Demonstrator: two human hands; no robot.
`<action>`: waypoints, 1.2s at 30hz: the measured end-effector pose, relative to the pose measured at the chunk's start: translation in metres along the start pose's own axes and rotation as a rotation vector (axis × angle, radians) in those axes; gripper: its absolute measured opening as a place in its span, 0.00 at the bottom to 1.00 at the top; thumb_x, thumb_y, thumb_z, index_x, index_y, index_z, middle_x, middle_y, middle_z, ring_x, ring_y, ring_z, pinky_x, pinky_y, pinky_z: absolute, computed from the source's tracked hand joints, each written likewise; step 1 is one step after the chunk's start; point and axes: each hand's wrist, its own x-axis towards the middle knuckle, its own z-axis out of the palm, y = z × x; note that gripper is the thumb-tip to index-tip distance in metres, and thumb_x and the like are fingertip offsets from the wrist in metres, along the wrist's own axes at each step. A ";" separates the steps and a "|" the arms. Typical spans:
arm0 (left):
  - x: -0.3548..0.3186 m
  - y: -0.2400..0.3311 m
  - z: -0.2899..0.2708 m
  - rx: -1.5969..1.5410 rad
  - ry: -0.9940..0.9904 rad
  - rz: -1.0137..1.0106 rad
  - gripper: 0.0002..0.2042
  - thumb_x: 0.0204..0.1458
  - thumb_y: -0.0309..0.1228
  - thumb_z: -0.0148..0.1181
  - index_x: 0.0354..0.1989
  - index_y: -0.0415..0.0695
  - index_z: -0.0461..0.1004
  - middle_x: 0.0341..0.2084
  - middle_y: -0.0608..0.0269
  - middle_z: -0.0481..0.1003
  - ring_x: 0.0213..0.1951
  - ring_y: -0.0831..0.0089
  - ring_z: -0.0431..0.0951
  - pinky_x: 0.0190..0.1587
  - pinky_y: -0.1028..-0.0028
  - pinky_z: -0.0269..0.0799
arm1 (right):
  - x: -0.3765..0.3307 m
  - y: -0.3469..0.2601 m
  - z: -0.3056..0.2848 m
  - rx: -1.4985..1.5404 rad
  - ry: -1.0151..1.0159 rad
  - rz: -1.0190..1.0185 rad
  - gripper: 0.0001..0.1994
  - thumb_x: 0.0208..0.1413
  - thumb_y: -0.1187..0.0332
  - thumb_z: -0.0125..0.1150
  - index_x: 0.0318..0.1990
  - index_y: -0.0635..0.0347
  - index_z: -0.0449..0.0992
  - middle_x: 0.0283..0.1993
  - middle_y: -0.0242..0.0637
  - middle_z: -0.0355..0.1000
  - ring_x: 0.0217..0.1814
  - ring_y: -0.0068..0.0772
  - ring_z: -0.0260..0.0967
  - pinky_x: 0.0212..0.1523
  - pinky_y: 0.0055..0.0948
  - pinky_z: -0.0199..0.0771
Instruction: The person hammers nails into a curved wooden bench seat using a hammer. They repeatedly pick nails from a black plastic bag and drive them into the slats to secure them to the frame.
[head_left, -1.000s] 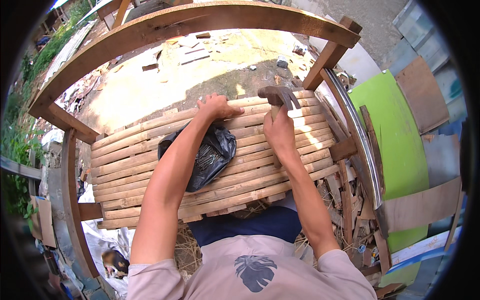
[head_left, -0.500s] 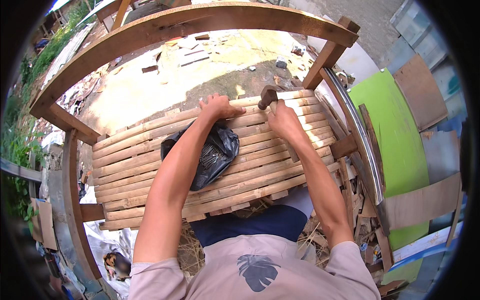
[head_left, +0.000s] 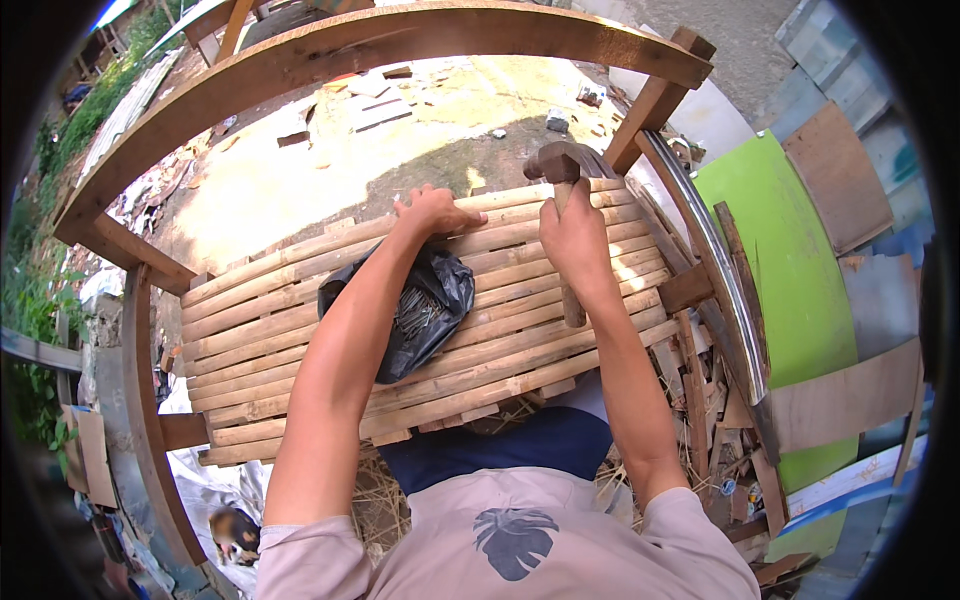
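Note:
My right hand (head_left: pixel 576 236) is closed around the wooden handle of a hammer (head_left: pixel 560 165). The dark metal head stands above my fist near the far right of the bench, and the handle's end sticks out below it. My left hand (head_left: pixel 436 212) lies over the far bamboo slat (head_left: pixel 350 238), thumb stretched along it to the right and fingers curled at its far edge. Under my left forearm an open black plastic bag (head_left: pixel 440 300) rests on the slats with many loose nails (head_left: pixel 418 312) in it. No nail shows clearly beside my left hand.
A wooden frame beam (head_left: pixel 400 38) arches across the far side above the slats, with posts left and right. A green panel (head_left: pixel 785 260) leans at the right. Scrap wood lies below the bench. A cat (head_left: pixel 235 535) is on white sheeting at lower left.
The hammer has risen a little and swung to the right, its head now more upright and blurred. My right wrist has turned with it. My left hand stays on the slat.

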 end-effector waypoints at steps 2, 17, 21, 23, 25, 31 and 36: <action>0.000 0.005 -0.001 -0.002 0.011 0.025 0.51 0.40 0.74 0.60 0.62 0.41 0.72 0.67 0.44 0.61 0.70 0.46 0.55 0.66 0.37 0.47 | -0.003 0.017 0.021 0.011 -0.014 -0.029 0.18 0.57 0.70 0.51 0.49 0.78 0.61 0.31 0.70 0.74 0.37 0.72 0.75 0.42 0.59 0.76; -0.007 0.002 -0.004 -0.013 -0.009 0.013 0.47 0.42 0.70 0.61 0.63 0.43 0.71 0.70 0.44 0.58 0.72 0.48 0.53 0.68 0.37 0.42 | 0.015 0.002 -0.002 -0.094 -0.120 0.044 0.20 0.56 0.69 0.52 0.51 0.79 0.62 0.34 0.70 0.74 0.42 0.70 0.75 0.46 0.57 0.74; -0.005 0.010 -0.003 -0.033 -0.018 0.047 0.47 0.42 0.70 0.60 0.64 0.44 0.71 0.70 0.45 0.57 0.72 0.48 0.53 0.68 0.37 0.42 | 0.007 0.036 0.031 -0.216 -0.122 -0.083 0.20 0.57 0.69 0.50 0.51 0.79 0.63 0.32 0.70 0.74 0.37 0.71 0.75 0.41 0.60 0.74; -0.005 0.007 -0.001 -0.044 -0.012 0.058 0.47 0.43 0.70 0.60 0.64 0.44 0.70 0.70 0.45 0.56 0.72 0.48 0.52 0.68 0.37 0.41 | 0.014 0.035 0.024 -0.240 -0.229 -0.006 0.20 0.56 0.70 0.52 0.50 0.79 0.64 0.34 0.69 0.74 0.37 0.70 0.75 0.39 0.57 0.75; -0.006 0.003 -0.005 -0.014 -0.017 0.034 0.47 0.43 0.70 0.59 0.65 0.44 0.69 0.70 0.46 0.56 0.73 0.48 0.51 0.69 0.37 0.41 | 0.016 0.014 0.004 -0.206 -0.179 0.012 0.20 0.57 0.68 0.52 0.50 0.79 0.65 0.33 0.68 0.74 0.34 0.70 0.74 0.36 0.56 0.75; -0.002 0.007 -0.007 -0.028 -0.059 0.072 0.47 0.45 0.69 0.58 0.66 0.44 0.68 0.71 0.46 0.55 0.73 0.49 0.51 0.69 0.38 0.40 | 0.011 0.030 0.033 -0.256 -0.133 -0.062 0.21 0.55 0.70 0.52 0.50 0.82 0.63 0.31 0.69 0.73 0.38 0.70 0.74 0.42 0.56 0.75; 0.003 -0.004 -0.005 -0.027 -0.087 0.054 0.46 0.45 0.69 0.59 0.67 0.46 0.67 0.72 0.46 0.53 0.73 0.48 0.50 0.70 0.39 0.40 | 0.004 0.004 0.014 -0.178 -0.103 -0.003 0.24 0.54 0.70 0.52 0.55 0.82 0.61 0.33 0.70 0.74 0.39 0.68 0.75 0.44 0.56 0.75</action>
